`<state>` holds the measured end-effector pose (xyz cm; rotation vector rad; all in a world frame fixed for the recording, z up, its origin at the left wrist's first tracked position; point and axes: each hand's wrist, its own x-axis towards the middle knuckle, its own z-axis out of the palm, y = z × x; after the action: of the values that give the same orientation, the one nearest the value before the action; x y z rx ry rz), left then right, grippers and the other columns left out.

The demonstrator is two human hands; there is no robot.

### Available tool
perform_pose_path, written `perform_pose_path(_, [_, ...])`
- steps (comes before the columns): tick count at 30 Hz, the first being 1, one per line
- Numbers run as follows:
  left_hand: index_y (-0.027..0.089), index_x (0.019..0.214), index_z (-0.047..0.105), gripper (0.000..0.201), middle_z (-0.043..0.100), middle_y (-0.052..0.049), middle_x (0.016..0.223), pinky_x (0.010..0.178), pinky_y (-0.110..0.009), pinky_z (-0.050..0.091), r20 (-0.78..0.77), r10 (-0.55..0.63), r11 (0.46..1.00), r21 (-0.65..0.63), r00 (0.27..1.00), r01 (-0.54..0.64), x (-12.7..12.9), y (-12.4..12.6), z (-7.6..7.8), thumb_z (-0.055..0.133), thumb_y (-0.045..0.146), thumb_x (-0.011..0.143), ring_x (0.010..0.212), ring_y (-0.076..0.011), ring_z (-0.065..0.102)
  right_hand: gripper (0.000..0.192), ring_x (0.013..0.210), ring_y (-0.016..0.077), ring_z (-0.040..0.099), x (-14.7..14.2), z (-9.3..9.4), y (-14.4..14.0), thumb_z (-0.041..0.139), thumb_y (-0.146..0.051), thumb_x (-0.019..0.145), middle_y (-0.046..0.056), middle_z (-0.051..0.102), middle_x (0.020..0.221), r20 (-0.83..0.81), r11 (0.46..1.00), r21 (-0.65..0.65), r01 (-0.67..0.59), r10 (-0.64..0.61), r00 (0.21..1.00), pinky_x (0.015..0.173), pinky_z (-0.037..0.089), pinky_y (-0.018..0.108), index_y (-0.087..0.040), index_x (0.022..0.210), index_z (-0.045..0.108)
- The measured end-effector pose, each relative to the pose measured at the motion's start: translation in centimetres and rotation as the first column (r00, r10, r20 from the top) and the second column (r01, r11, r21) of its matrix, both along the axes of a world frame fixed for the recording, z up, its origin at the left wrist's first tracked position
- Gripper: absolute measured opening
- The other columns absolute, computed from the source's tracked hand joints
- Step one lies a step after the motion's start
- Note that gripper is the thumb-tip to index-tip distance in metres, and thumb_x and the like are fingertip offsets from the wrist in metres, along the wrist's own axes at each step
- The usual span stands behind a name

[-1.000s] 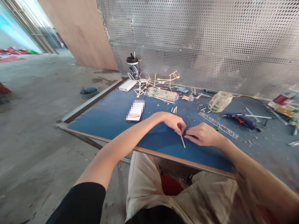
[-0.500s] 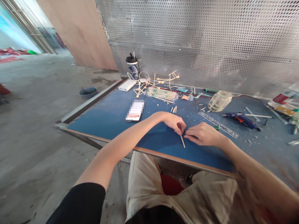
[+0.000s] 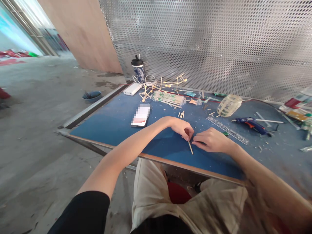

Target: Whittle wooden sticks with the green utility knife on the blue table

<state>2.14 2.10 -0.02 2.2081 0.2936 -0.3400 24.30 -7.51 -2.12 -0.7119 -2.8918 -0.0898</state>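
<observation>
Phone [image 3: 141,116] lies face up on the blue table [image 3: 114,123], left of the hands. Left hand [image 3: 182,127] pinches the top end of a thin wooden stick [image 3: 190,147], fingers closed on it; the stick lies on the table near its front edge, slanting toward the person. Right hand [image 3: 212,140] rests just beside it, fingertips drawn together on a dark thin tool that is mostly hidden. Farther right lie a clear ruler [image 3: 227,130] and a blue glue gun [image 3: 252,124].
</observation>
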Motion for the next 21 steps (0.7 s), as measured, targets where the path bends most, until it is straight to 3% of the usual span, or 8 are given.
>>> perform_pose_path(4, [0.021,0.091,0.070,0.023,0.068,0.001,0.080,0.069,-0.026,0.046,-0.008,0.010,1.000,-0.008,1.000,-0.010,0.0,0.0,0.0,0.068,0.041,0.081,0.075,-0.0138,0.062,0.030,0.065,0.0145,0.063,0.1,-0.1,0.1,0.045,-0.035,0.106,0.001,0.073,0.081,0.003,1.000,0.026,0.013,-0.014,1.000,0.061,0.028,0.033,-0.020,0.092,0.067])
perform_pose_path(11, [0.022,0.093,0.072,0.022,0.071,0.000,0.083,0.070,-0.026,0.046,0.023,0.052,0.999,0.011,0.998,-0.052,-0.1,-0.1,0.1,0.069,0.039,0.081,0.076,-0.0140,0.063,0.026,0.070,0.0155,0.066,0.6,0.1,0.3,0.048,-0.035,0.104,0.002,0.073,0.081,-0.066,0.997,-0.043,0.068,-0.071,0.995,0.064,0.035,0.030,-0.022,0.098,0.069])
perform_pose_path(15, [0.023,0.095,0.073,0.020,0.073,-0.001,0.090,0.071,-0.028,0.046,0.187,0.108,0.984,0.120,0.976,-0.132,-0.7,0.4,0.3,0.069,0.037,0.082,0.079,-0.0145,0.064,0.023,0.073,0.0167,0.068,1.5,0.5,0.7,0.050,-0.034,0.102,0.004,0.074,0.084,-0.272,0.984,-0.079,0.162,-0.177,0.946,0.068,0.044,0.029,-0.022,0.098,0.068])
perform_pose_path(17, [0.022,0.095,0.072,0.019,0.072,-0.002,0.087,0.068,-0.028,0.044,0.285,0.134,0.970,0.156,0.949,-0.184,-1.1,0.6,0.7,0.068,0.036,0.083,0.075,-0.0138,0.061,0.021,0.072,0.0176,0.067,2.1,0.6,1.0,0.051,-0.036,0.101,0.004,0.074,0.084,-0.468,0.966,-0.105,0.237,-0.258,0.845,0.068,0.047,0.031,-0.023,0.098,0.068])
perform_pose_path(21, [0.021,0.093,0.073,0.022,0.062,-0.002,0.074,0.064,-0.031,0.040,0.426,0.189,0.937,0.193,0.885,-0.292,-1.6,0.3,1.5,0.066,0.040,0.086,0.065,-0.0132,0.051,0.024,0.056,0.0168,0.057,2.6,0.4,1.4,0.047,-0.043,0.102,0.001,0.063,0.071,-0.799,0.926,-0.224,0.304,-0.353,0.487,0.056,0.048,0.034,-0.027,0.099,0.064])
